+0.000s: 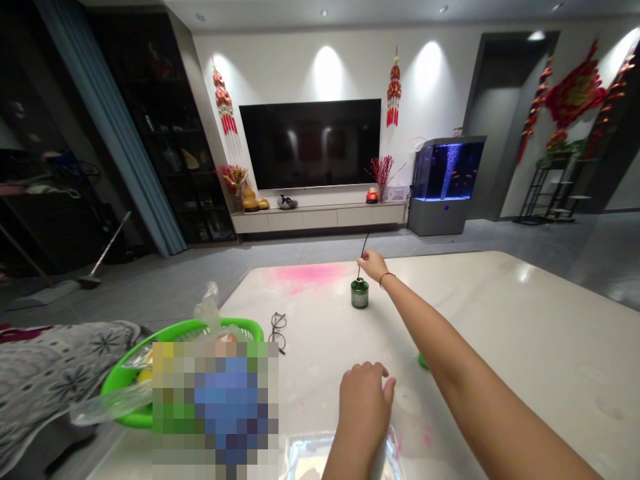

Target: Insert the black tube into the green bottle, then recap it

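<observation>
At the bottom edge of the frame, right of centre, a clear shiny tray (pixel 307 445) lies on the pale desk (pixel 500 320), partly covered by the left forearm. Just above it, the left hand (pixel 367 393) is palm down with fingers loosely bent, its grip released; whether it presses on the desk I cannot tell. Toward the lower left stands a bright green basket (pixel 253 327) with plastic bags and yellow items inside, much of it lost behind a pixelated patch. Patterned cloth (pixel 75 373) lies at its left, at the frame's edge. A small green object (pixel 423 361) peeps from under the right forearm. Near the basket's right side, round-lensed eyeglasses (pixel 277 332) lie on the desk.

Around the middle of the frame, a squat green diffuser bottle (pixel 359 295) stands upright on the desk. Directly above, the right hand (pixel 373 265), a thin band at the wrist, pinches a dark reed stick (pixel 365 245) between thumb and fingers; the stick leans slightly, its lower end at the bottle's neck, too fine to tell if inside. Pink staining (pixel 305 274) marks the desk's far edge. Beyond, upper centre, are a low white cabinet (pixel 320 218) and a wall-mounted television (pixel 310 143), with a lit aquarium (pixel 445 170) to the right.
</observation>
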`<state>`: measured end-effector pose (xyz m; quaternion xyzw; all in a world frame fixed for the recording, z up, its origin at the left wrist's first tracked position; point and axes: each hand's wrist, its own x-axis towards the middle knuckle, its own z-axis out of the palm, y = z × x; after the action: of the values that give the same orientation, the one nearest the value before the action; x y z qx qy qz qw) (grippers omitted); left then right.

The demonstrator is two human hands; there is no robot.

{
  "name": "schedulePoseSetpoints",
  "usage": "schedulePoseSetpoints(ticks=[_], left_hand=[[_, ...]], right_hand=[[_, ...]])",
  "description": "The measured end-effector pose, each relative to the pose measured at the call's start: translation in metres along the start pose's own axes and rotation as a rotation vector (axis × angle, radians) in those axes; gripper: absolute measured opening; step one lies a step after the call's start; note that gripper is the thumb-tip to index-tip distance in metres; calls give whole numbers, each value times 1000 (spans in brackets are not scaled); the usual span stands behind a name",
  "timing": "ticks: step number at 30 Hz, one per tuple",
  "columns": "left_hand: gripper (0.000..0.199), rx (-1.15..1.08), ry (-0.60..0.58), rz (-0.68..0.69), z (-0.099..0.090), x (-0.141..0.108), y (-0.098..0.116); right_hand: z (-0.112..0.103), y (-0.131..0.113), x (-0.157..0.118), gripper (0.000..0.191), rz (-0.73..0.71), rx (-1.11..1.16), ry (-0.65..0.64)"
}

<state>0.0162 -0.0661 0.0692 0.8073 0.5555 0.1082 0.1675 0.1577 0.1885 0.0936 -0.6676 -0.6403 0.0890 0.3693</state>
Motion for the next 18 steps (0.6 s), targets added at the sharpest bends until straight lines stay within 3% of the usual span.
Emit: schedulePoseSetpoints(ticks=[3, 6, 9, 13, 15, 18], left_hand=[[30, 4, -6, -4, 0, 1, -1], [30, 0, -23, -10, 0, 2, -1], [31, -11, -29, -18, 1, 3, -2], [31, -11, -30, -34, 2, 3, -3], [31, -7, -39, -46, 2, 4, -3], [31, -5, -35, -46, 2, 4, -3]], right_hand=[[-16, 2, 13, 32, 76, 48, 57], [-33, 8, 18, 33, 164, 71, -1], [-42, 20, 1, 26, 255, 73, -230], [-39, 40, -51, 28, 352, -9, -608], [-35, 47, -75, 18, 366, -82, -700], [-32, 46, -87, 16, 329, -193, -719]])
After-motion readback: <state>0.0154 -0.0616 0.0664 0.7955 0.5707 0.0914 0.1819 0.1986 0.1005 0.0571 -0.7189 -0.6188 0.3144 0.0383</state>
